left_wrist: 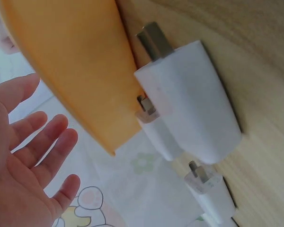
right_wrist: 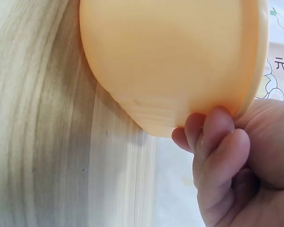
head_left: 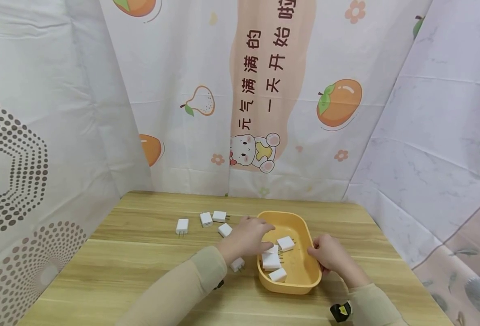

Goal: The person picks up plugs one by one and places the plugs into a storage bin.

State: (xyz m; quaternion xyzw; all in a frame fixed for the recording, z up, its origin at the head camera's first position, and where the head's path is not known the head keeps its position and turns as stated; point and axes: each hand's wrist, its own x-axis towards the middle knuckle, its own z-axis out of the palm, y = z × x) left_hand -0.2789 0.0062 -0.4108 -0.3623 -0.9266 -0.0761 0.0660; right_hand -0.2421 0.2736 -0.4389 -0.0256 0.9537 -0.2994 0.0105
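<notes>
A yellow plastic bin stands on the table with several white charger plugs inside, one of them a charger lying apart from the pile at its left wall. Over the left rim reaches my left hand, its fingers loosely spread. The left wrist view shows that hand with nothing in its grasp. My right hand holds the bin by its right rim. In the right wrist view its curled fingers press the outer wall, while the thumb is hidden behind the rim.
More white chargers lie on the table left of the bin: a charger furthest left, a charger, a charger and a charger near the left hand. Another charger lies beneath the left wrist. A printed curtain hangs behind the table.
</notes>
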